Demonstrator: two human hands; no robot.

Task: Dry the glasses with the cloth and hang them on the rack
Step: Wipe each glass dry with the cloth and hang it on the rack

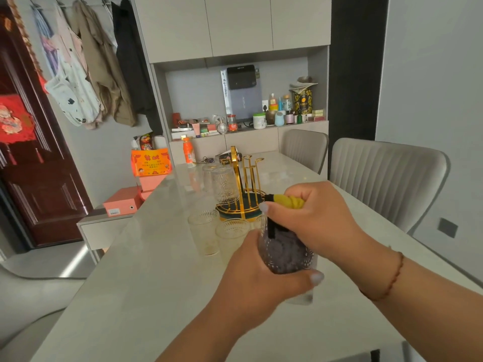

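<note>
My left hand (257,276) grips a patterned clear glass (286,253) from below, just above the table. A dark grey cloth fills the inside of that glass. My right hand (311,218) holds the yellow end of the cloth (290,201) at the glass's mouth. Behind them stands a gold rack (241,184) on a dark green round base, with two glasses (224,185) hanging upside down on its left pegs. Two more glasses (203,232) stand upright on the table in front of the rack, the right one partly hidden by my hands.
The pale marble table (146,283) runs away from me. Two grey chairs (386,178) line its right side. An orange bottle (189,152), keys and boxes sit at the far end. A low side cabinet (104,226) with pink boxes stands left of the table.
</note>
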